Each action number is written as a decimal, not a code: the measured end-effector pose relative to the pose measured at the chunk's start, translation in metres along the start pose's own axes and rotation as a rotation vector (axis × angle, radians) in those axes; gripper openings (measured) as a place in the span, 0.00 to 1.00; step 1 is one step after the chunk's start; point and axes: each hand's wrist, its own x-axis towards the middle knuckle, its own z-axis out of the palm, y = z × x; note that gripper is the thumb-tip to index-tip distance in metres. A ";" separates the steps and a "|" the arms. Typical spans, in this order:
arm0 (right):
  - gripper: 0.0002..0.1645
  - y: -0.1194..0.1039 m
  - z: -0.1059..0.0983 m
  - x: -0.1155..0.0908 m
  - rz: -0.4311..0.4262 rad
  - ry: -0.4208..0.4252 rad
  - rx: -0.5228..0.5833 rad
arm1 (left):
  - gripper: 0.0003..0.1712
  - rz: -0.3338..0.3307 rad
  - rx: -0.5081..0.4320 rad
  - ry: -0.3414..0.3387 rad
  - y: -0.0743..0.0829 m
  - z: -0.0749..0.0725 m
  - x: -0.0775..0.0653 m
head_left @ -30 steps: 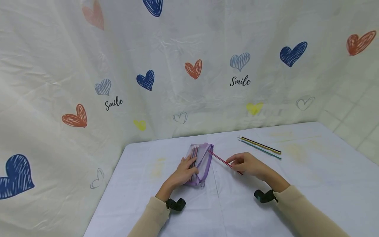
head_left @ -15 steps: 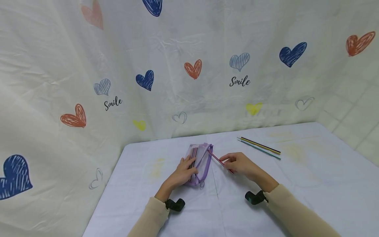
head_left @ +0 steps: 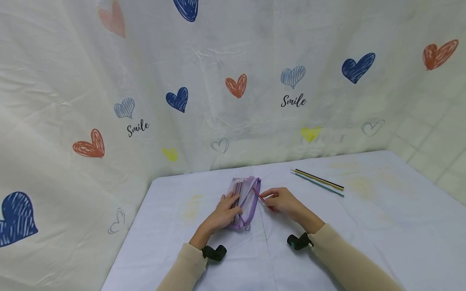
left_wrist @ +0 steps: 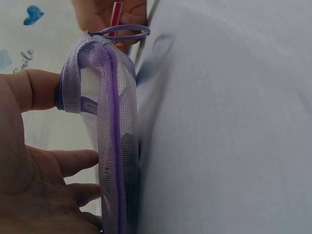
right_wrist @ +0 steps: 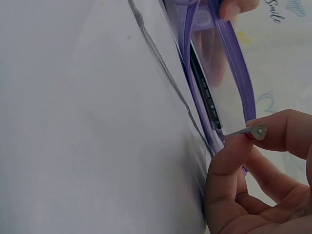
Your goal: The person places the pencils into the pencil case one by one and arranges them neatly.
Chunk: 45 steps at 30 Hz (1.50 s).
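We pinch the red pencil [head_left: 258,194] in our right hand [head_left: 281,200], its axis slanting away and leftward, far end at the purple pouch [head_left: 249,209] our left hand [head_left: 224,211] touches, fingers spread.

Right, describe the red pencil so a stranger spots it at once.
On the white table, find the purple pouch under the left hand. Just right of the pouch, the right hand pinches the red pencil, its far end at the pouch. Unlike the pencils in the pouch and the loose pencils farther right, it alone is pinched.
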 end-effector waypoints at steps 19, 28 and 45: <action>0.24 -0.012 0.049 0.006 0.012 -0.005 0.078 | 0.45 -0.019 -0.009 0.017 -0.001 -0.001 -0.001; 0.24 -0.018 0.060 0.004 0.004 0.026 0.075 | 0.46 -0.010 -0.019 0.017 0.000 -0.001 -0.001; 0.22 -0.018 0.054 0.005 -0.021 -0.149 0.227 | 0.43 0.023 0.001 -0.001 0.001 -0.001 -0.002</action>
